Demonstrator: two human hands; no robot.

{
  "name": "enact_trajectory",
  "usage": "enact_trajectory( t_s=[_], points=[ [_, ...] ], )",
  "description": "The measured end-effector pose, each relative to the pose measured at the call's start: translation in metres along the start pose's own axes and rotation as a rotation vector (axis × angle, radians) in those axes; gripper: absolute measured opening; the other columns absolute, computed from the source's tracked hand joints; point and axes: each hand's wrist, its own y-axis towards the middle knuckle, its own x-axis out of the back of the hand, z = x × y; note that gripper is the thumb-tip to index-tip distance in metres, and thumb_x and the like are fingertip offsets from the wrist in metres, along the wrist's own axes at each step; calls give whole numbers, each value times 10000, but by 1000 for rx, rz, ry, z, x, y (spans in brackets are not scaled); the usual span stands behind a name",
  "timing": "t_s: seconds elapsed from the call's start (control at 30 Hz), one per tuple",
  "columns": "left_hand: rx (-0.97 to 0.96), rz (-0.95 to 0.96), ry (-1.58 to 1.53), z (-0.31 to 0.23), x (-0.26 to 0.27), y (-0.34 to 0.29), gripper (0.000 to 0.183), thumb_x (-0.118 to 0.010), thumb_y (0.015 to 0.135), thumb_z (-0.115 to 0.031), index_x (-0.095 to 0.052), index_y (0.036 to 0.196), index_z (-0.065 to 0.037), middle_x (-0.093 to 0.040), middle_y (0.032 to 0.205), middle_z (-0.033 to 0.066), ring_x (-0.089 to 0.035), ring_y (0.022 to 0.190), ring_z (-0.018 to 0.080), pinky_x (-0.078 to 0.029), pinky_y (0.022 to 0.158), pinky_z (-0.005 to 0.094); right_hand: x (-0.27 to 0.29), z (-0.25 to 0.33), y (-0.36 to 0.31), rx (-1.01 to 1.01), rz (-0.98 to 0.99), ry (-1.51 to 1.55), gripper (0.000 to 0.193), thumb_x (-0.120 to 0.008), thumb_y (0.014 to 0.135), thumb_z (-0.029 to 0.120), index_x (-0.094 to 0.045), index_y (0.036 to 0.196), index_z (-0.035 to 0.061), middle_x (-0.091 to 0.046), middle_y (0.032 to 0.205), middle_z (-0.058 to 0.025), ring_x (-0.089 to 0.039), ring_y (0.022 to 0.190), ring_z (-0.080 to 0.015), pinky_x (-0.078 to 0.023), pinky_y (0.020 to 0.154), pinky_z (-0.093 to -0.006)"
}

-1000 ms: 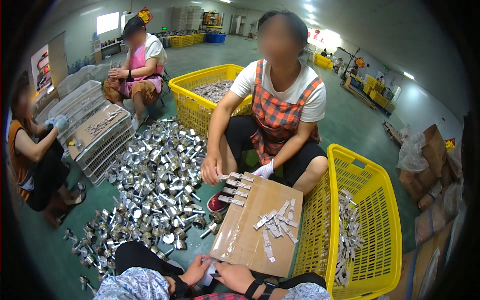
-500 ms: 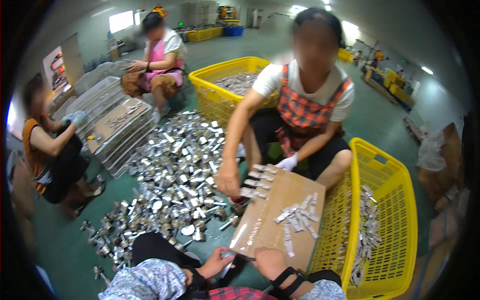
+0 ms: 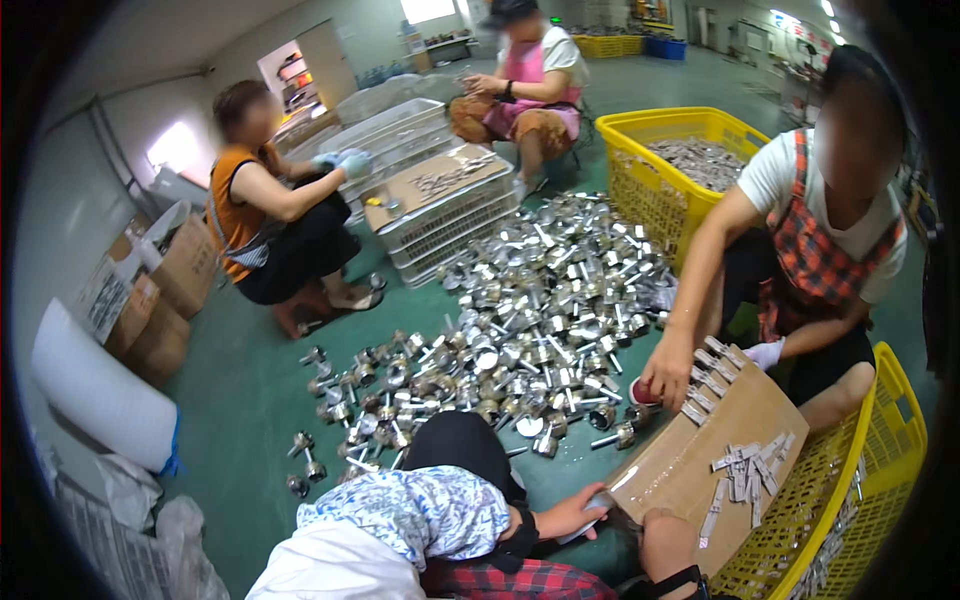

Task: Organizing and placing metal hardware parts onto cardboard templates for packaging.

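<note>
At the near left corner of the cardboard box (image 3: 665, 475), I've got the pale piece (image 3: 583, 530) in the left hand (image 3: 570, 513), fingers looking pinched on it, partly hidden. Right hand (image 3: 668, 540) is against the box's near edge; its fingers are out of sight, so can't tell if they're spread or closed. Main risk, my read: a loose left pinch drops the piece to the floor. Second: the right hand knocking the box would shift the loose metal strips (image 3: 742, 470) or upset the row of strips (image 3: 707, 383) at the far edge. Co-worker's hand (image 3: 668, 368) is at that row, so a jolt could spoil their placement too.
</note>
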Motion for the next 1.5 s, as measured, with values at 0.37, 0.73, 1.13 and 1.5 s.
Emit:
enact_trajectory(
  t_s=[0.37,0.73,1.13,1.5],
  points=[
    [-56,-86,91,2,-1,-11,592,-489,939,-187,-172,1423,-62,-578,958,92,-613,685,129,-494,690,279,-2,10,3,47,25,-74,97,-636,705,129,-581,740,56,-603,716,-127,-618,644,-314,-491,581,-400],
    [-129,-42,174,18,15,1,551,-459,954,-115,-177,1423,-51,-547,1122,136,-606,856,159,-512,661,267,-9,3,5,88,-21,-98,63,-558,728,96,-609,691,96,-593,702,-110,-624,650,-257,-492,549,-351],
    [3,-66,2,-7,4,-14,581,-459,950,-94,-146,1438,-66,-570,1025,113,-581,731,126,-475,701,250,-14,10,3,-11,-13,-35,45,-534,730,76,-561,765,67,-584,748,-106,-621,664,-254,-504,569,-344],
    [-1,-73,62,-22,-1,-11,568,-452,939,-52,-169,1431,-65,-535,1076,99,-548,839,136,-503,672,243,-12,3,7,-5,-41,-71,51,-541,729,95,-569,765,72,-585,724,-97,-626,641,-237,-501,550,-338]
  ],
)
